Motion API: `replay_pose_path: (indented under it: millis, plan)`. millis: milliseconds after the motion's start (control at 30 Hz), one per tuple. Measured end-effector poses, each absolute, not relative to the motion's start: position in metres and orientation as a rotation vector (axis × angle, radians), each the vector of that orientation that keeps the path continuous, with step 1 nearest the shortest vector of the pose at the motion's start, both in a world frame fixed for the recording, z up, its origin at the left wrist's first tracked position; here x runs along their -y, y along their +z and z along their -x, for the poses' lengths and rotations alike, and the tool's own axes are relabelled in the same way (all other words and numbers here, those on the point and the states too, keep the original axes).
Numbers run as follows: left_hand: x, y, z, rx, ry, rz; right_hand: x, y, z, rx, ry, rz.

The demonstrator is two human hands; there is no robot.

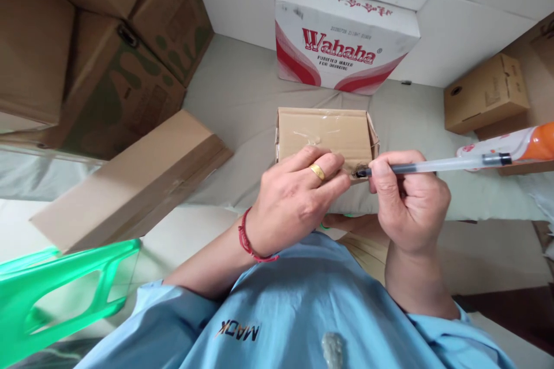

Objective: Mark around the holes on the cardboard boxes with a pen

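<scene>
A small brown cardboard box point(324, 127), with clear tape on its top, sits on the cloth-covered surface in front of me. My left hand point(298, 190), wearing a gold ring and a red cord bracelet, bends its fingers over the box's near edge and holds it; the thumb is hidden. In my right hand point(407, 196), a gel pen point(450, 165) with a translucent barrel is gripped between thumb and fingers. Its dark tip touches or nearly touches the near right part of the box, close to my left index finger. Dark marks or strands show around the tip.
Behind the box stands a white and red Wahaha water carton point(341, 46). To the left lie a long cardboard box point(130, 179), large cartons point(142, 81) and a green plastic stool point(73, 294). On the right are a small carton point(489, 95) and an orange-capped bottle point(511, 144).
</scene>
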State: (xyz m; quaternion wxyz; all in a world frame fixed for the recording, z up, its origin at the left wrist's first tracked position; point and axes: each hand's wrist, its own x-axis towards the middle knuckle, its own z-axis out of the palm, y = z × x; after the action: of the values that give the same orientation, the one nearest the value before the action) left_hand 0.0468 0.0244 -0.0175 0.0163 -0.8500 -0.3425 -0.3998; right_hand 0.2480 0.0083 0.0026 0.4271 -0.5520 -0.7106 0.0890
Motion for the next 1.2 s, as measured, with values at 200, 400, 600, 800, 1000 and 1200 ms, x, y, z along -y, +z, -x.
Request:
replay_pose_path:
  millis: [200, 400, 600, 800, 1000, 1200]
  plan:
    - [-0.024, -0.018, -0.047, 1.077, -1.237, 2.643, -0.008, 0.003, -0.250, 1.731, 0.235, 1.386]
    - [-0.024, -0.018, -0.047, 1.069, -1.238, 2.644, -0.008, 0.001, -0.252, 1.689, 0.265, 1.363]
    - [-0.025, -0.018, -0.047, 1.068, -1.241, 2.640, -0.007, 0.001, -0.253, 1.726, 0.301, 1.352]
    - [-0.025, -0.018, -0.047, 1.068, -1.231, 2.640, -0.009, 0.000, -0.255, 1.661, 0.270, 1.350]
    - [-0.024, -0.018, -0.046, 1.076, -1.215, 2.639, -0.007, 0.002, -0.253, 1.719, 0.338, 1.354]
    - [-0.025, -0.018, -0.046, 1.054, -1.227, 2.637, -0.017, -0.019, -0.294, 1.460, 0.162, 1.335]
